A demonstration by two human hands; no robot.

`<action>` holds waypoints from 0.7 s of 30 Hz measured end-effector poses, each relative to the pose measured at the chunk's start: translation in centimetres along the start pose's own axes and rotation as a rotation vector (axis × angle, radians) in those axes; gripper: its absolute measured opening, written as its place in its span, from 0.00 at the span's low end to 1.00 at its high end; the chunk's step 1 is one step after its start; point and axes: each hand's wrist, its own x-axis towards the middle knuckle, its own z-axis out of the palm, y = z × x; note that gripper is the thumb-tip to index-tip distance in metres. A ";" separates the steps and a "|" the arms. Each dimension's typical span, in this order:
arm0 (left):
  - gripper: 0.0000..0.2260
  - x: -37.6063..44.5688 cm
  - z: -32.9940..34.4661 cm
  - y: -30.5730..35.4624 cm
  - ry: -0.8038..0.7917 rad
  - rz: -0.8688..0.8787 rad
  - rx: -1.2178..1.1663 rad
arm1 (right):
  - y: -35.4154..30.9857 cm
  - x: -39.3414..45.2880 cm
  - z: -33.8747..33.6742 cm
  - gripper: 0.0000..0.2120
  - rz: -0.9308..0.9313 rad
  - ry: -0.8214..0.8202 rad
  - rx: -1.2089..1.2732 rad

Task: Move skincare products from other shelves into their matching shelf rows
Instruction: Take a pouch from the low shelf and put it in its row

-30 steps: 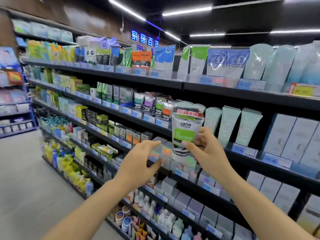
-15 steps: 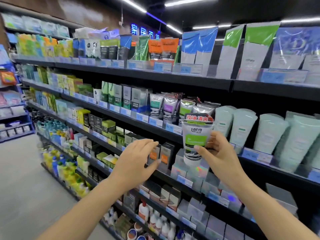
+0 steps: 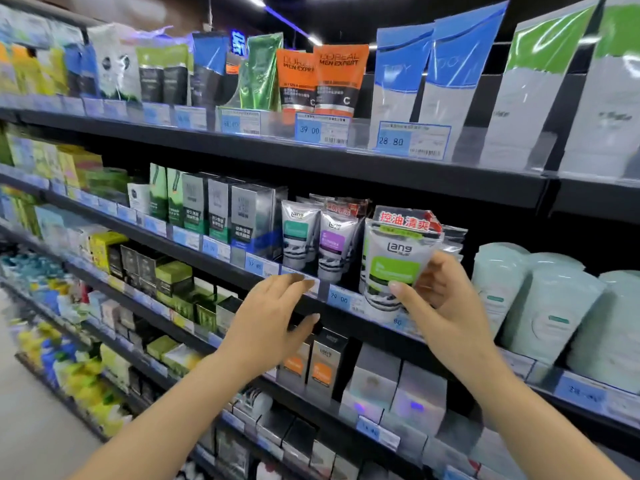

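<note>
The green-labelled Lang tube, sealed in clear wrap with a red-lettered header, stands cap down and upright in front of the second shelf, its lower part overlapping the price-tag rail. The right hand grasps it from the right side: the thumb lies across the green label, the fingers curl round behind. Just to its left on the same shelf stand two sister tubes, a teal-labelled tube and a purple-labelled tube, with what looks like more wrapped packs directly behind the held one. Whether the held tube touches those packs cannot be told.

The left hand holds nothing; its fingers are straight and relaxed, the fingertips near the rail below the teal-labelled tube, the thumb spread beneath the shelf edge.

Judged from this, the step in hand is placement: the product has been brought to its matching row and is about to be slotted in. The next move calls for lifting the cap over the rail, pushing the tube back into the gap right of the purple one, and keeping it upright. The free hand is well placed to steady the neighbours, since these tall soft tubes would likely topple if nudged.

Farther right stand pale mint tubes; above, orange Men Expert tubes
</note>
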 end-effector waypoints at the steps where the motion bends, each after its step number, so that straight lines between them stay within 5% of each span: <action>1: 0.23 0.5 0.6 -0.4 0.002 -0.005 0.005 | 0.3 0.6 0.2 0.15 -0.004 0.007 -0.001; 21: 0.21 4.4 6.6 -8.4 -0.045 0.301 -0.202 | 5.1 4.3 7.6 0.19 0.139 0.186 -0.365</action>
